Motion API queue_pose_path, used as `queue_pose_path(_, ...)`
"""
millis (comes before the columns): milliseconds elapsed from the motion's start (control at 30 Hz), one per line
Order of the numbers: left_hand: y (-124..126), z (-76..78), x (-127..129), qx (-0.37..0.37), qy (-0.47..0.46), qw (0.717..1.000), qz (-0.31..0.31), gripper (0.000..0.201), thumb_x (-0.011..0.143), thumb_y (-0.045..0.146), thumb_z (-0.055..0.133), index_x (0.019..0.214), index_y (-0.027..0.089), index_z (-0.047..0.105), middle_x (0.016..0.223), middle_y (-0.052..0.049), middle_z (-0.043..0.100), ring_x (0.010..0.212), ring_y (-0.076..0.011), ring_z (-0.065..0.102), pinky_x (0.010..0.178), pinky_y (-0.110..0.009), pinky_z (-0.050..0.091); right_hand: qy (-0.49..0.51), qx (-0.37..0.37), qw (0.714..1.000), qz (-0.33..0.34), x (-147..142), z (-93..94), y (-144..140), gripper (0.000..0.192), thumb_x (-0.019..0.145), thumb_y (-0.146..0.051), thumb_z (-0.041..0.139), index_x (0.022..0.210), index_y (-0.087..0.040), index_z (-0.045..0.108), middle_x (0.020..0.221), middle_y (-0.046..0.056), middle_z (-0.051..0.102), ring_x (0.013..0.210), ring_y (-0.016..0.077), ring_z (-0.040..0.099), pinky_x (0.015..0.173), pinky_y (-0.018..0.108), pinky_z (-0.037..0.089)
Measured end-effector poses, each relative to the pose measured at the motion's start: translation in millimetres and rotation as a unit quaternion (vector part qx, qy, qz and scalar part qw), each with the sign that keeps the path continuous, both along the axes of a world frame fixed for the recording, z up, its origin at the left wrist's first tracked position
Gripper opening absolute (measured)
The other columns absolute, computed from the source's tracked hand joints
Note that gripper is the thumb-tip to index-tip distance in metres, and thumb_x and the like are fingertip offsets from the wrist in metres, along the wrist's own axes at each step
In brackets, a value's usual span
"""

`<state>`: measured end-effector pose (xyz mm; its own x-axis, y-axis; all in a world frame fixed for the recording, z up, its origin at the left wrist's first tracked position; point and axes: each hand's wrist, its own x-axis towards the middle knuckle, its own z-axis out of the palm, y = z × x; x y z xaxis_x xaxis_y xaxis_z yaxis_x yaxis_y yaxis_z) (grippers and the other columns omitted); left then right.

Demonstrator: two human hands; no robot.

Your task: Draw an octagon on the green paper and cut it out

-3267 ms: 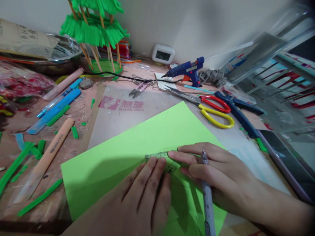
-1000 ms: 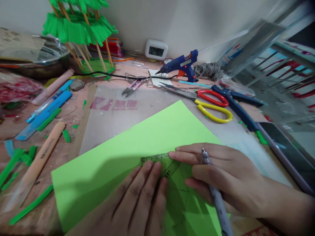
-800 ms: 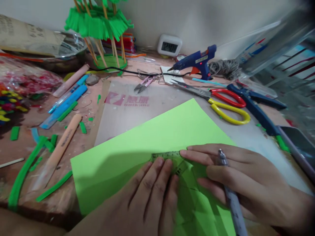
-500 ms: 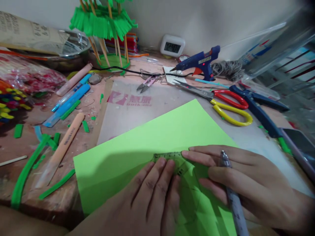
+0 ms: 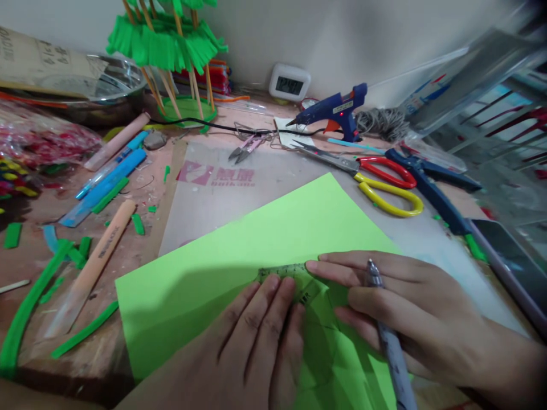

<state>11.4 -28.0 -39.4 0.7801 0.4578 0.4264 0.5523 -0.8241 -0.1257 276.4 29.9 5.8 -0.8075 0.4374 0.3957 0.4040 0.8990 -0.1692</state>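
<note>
A cluttered craft table (image 5: pixel 141 250) seen from above. At far left lie green paper strips (image 5: pixel 25 307) and a peach-coloured stick (image 5: pixel 92 267). A light green sheet of paper (image 5: pixel 239 245) lies across the near middle. The left hand (image 5: pixel 252 347) rests flat on it, fingers straight and together, fingertips pressing the near edge of a small clear ruler (image 5: pixel 290 276). Touching the ruler's right end, the right hand (image 5: pixel 405 310) lies with fingers extended and a pen (image 5: pixel 387 341) gripped between them, tip pointing away. Beyond lie red-and-yellow scissors (image 5: pixel 376 179) and a blue glue gun (image 5: pixel 333 111).
</note>
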Motion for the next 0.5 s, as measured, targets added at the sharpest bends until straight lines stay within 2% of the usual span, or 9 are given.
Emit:
queue_pose_path(167, -1, -1.2, 2, -0.033, -0.009, 0.999, 0.017, 0.044, 0.105, 0.011, 0.029, 0.136, 0.006, 0.060, 0.131, -0.012, 0.073, 0.125, -0.0262, 0.065, 0.124, -0.044, 0.026, 0.002, 0.006, 1.000, 0.000, 0, -1.3, -1, 0.015, 0.102, -0.016, 0.057, 0.090, -0.015, 0.066, 0.113, 0.016, 0.080, 0.100, 0.0242, 0.079, 0.098, 0.032, 0.064)
queue_pose_path(300, -3, -0.4, 4, -0.027, -0.012, 0.999, 0.018, 0.046, 0.105, 0.007, 0.026, 0.137, 0.003, 0.058, 0.130, -0.013, 0.073, 0.126, -0.0272, 0.065, 0.127, -0.046, 0.020, 0.003, 0.005, 1.000, -0.002, -3, -1.6, 0, 0.019, 0.104, -0.018, 0.055, 0.088, -0.016, 0.065, 0.115, 0.016, 0.080, 0.101, 0.0239, 0.078, 0.097, 0.031, 0.063)
queue_pose_path(400, -3, 0.3, 3, -0.030, -0.011, 0.999, 0.020, 0.045, 0.106, 0.009, 0.026, 0.136, 0.004, 0.059, 0.131, -0.012, 0.073, 0.127, -0.0269, 0.064, 0.125, -0.044, 0.025, 0.003, -0.017, 1.000, -0.007, -2, 6.0, 1, 0.018, 0.106, -0.022, 0.054, 0.092, -0.016, 0.064, 0.114, 0.015, 0.080, 0.100, 0.0240, 0.078, 0.093, 0.031, 0.064)
queue_pose_path(500, 0, 2.4, 1, -0.031, -0.005, 0.999, 0.017, 0.041, 0.106, 0.013, 0.030, 0.134, 0.007, 0.060, 0.134, -0.011, 0.072, 0.128, -0.0261, 0.064, 0.118, -0.041, 0.035, -0.003, -0.044, 0.998, -0.055, 8, 20.6, -1, 0.031, 0.108, -0.044, 0.050, 0.099, -0.018, 0.065, 0.112, 0.014, 0.080, 0.097, 0.0258, 0.078, 0.080, 0.033, 0.066)
